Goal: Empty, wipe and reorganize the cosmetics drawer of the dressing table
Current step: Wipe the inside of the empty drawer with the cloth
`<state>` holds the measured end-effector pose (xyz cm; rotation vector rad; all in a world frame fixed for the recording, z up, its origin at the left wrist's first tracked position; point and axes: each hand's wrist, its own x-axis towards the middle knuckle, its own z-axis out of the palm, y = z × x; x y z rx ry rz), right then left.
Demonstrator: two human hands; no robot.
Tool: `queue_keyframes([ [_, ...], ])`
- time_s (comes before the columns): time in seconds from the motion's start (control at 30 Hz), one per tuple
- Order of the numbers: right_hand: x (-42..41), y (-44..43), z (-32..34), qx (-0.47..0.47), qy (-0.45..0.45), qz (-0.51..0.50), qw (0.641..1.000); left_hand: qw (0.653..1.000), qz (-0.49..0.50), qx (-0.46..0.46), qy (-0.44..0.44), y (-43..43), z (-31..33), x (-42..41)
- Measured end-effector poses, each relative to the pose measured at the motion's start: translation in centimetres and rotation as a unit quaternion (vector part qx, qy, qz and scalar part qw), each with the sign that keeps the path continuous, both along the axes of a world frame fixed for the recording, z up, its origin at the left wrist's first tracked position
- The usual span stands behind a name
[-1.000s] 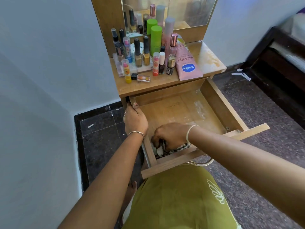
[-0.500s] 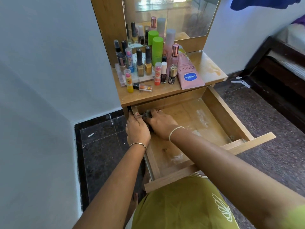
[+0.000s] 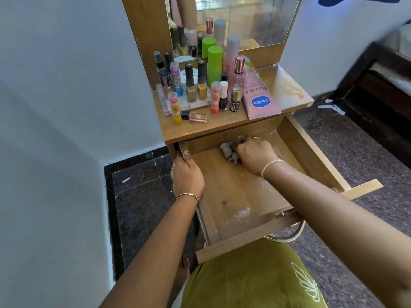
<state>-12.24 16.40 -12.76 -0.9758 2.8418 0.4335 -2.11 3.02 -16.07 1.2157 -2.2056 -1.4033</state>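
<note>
- Left hand [image 3: 188,174] — arm stretched forward, fingers curled over the drawer wall [image 3: 183,148].
- Right hand [image 3: 255,155] — palm down, fingers bunched round a cloth [image 3: 230,151].

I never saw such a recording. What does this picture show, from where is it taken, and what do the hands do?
No machine here: a person works with bare hands; the camera sits on the person's head, looking down. The left hand grips the left wall of the open drawer. The right hand holds a grey cloth against the drawer floor near the back. On the table top are nail polish bottles and a pink Vaseline tube, below a mirror.
</note>
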Motion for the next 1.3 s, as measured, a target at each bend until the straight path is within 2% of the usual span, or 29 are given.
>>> queue_keyframes([
  [0.3, -3.4, 3.9, -1.1, -0.039, -0.006, -0.182, 0.983, 1.000, 0.002, 0.001, 0.002, 0.1, 0.2, 0.1],
  [0.47, -3.5, 4.3, -1.3, -0.128, -0.016, -0.207, 0.970, 1.000, 0.002, -0.006, -0.002, 0.2, 0.3, 0.2],
  [0.6, -3.4, 4.5, -0.9, -0.080, -0.030, -0.202, 0.976, 1.000, 0.003, -0.006, -0.008, 0.1, 0.3, 0.2],
  [0.83, -1.9, 5.8, -0.9, -0.052, -0.048, -0.199, 0.977, 1.000, 0.001, -0.019, -0.017, 0.2, 0.6, 0.2],
  [0.97, -0.1, 7.5, -0.7, -0.020, -0.082, -0.235, 0.968, 1.000, -0.002, -0.025, -0.018, 0.2, 0.6, 0.3],
  [1.1, 1.7, 8.6, -0.7, -0.035, -0.109, -0.301, 0.947, 1.000, -0.005, -0.019, -0.018, 0.2, 0.4, 0.2],
  [1.3, 1.7, 5.1, -0.8, -0.026, -0.116, -0.325, 0.938, 1.000, -0.005, -0.013, -0.008, 0.2, 0.3, 0.2],
])
